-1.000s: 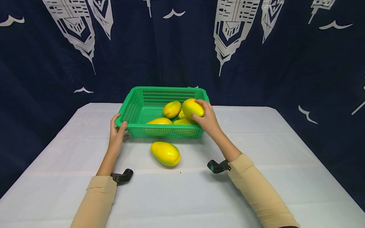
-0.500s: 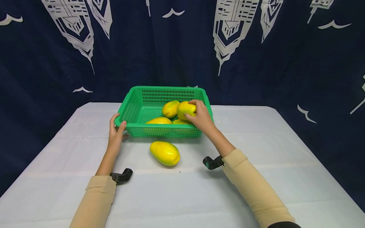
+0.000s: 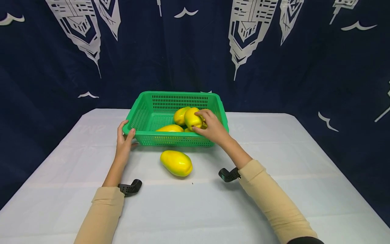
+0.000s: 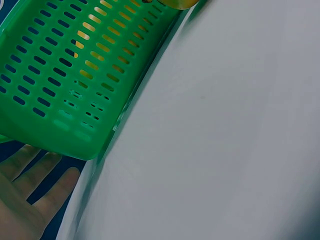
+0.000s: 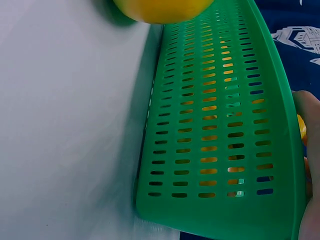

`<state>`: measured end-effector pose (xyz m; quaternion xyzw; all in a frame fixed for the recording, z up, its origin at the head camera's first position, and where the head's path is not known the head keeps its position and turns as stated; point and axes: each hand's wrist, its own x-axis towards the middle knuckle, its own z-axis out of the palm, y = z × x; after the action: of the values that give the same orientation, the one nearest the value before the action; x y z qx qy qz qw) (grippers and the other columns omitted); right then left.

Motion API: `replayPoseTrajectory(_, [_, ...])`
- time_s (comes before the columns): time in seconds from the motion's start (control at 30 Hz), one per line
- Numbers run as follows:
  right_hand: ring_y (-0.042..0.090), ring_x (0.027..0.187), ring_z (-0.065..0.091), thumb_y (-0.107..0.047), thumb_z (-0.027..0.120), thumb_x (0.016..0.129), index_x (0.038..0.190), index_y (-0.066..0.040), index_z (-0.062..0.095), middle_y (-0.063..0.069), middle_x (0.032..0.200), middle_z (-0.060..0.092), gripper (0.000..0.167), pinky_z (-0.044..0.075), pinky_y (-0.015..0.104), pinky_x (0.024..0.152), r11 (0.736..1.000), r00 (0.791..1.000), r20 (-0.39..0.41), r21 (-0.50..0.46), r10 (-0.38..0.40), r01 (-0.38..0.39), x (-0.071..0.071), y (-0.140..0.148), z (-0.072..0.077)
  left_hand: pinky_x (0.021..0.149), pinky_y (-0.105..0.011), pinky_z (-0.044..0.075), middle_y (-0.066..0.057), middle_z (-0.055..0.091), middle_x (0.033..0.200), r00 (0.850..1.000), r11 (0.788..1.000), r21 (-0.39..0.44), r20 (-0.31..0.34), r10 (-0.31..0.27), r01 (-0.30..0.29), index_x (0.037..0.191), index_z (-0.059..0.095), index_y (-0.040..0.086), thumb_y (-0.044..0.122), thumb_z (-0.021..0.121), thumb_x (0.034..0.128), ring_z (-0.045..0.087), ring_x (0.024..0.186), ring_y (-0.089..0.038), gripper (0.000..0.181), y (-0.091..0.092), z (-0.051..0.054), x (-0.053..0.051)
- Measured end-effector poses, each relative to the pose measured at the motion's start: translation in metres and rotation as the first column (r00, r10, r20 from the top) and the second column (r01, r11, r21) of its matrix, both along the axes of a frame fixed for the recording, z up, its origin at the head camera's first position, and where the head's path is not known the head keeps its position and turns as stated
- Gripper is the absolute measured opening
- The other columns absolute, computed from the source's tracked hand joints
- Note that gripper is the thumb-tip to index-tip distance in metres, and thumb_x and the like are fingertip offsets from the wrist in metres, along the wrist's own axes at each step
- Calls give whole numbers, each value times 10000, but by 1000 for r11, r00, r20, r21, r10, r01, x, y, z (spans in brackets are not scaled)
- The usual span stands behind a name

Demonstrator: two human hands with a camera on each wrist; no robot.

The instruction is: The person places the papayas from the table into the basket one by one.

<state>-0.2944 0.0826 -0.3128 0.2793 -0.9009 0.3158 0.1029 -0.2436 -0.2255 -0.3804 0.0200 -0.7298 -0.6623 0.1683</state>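
Observation:
A green plastic basket (image 3: 173, 139) stands at the back of the table with several yellow mangoes inside. My left hand (image 3: 123, 145) holds its near left corner, thumb on the front rim and index finger along the side. In the left wrist view the other fingers (image 4: 37, 175) stretch below the basket's corner. Reaching over the front rim, my right hand (image 3: 214, 130) has thumb and index finger curved round a mango (image 3: 192, 118) that leans on the others. Another mango (image 3: 176, 163) lies on the table in front of the basket. The right wrist view shows little of the hand.
A white cloth covers the table (image 3: 170, 210). Behind its far edge hangs a dark blue curtain (image 3: 170, 61) with white prints. Each wrist carries a black camera mount, such as the left one (image 3: 131, 188).
My right hand has moved left inside the basket with the mango and lowered it onto the others, and the mango has turned. The left hand and basket have stayed put.

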Motion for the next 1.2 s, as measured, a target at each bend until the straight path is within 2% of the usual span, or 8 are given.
replayPoseTrajectory(0.3, [246, 1245, 398, -213, 619, 860, 1277, -59, 457, 126, 1338, 400, 473, 405, 376, 993, 993, 1000, 13, -113, 24, -22, 4, 3, -1, 774, -331, 477, -103, 405, 1252, 1000, 1000, -2, 9, 3, -3, 1415, 190, 315, 362, 422, 952, 503, 939, -20, 520, 1, 0, 1])
replayPoseTrajectory(0.53, [261, 1246, 394, -199, 609, 868, 1281, -82, 456, 119, 1333, 403, 456, 371, 426, 1015, 968, 1000, 8, -249, 24, -21, 11, 3, -1, 820, -398, 450, -83, 385, 1263, 1000, 1000, -6, 23, 0, 0, 1422, 165, 326, 342, 405, 960, 487, 956, -19, 521, -1, -1, -1])
replayPoseTrajectory(0.83, [212, 1242, 386, -212, 612, 868, 1293, -90, 460, 71, 1336, 413, 468, 341, 428, 1040, 932, 1000, -7, -362, 4, -6, 27, 4, 1, 762, -324, 478, -93, 401, 1242, 1000, 1000, -1, 17, -1, 1, 1415, 178, 317, 355, 412, 956, 501, 936, -18, 516, -1, 1, 0])
replayPoseTrajectory(1.03, [203, 1248, 388, -227, 618, 868, 1293, -111, 468, 68, 1329, 419, 465, 332, 380, 1055, 917, 1000, -16, -399, 5, -11, 39, 6, -2, 773, -333, 472, -88, 405, 1243, 1000, 1000, -12, 5, 7, -7, 1410, 191, 325, 371, 417, 952, 500, 940, -27, 513, 0, 0, 0])
replayPoseTrajectory(1.2, [213, 1243, 392, -214, 623, 867, 1286, -107, 475, 76, 1327, 427, 457, 332, 393, 1052, 910, 1000, -24, -415, 18, -27, 51, 7, -6, 765, -316, 477, -81, 407, 1228, 1000, 1000, -1, 6, -1, 1, 1408, 195, 320, 369, 423, 951, 506, 933, -29, 513, 0, 0, -1])
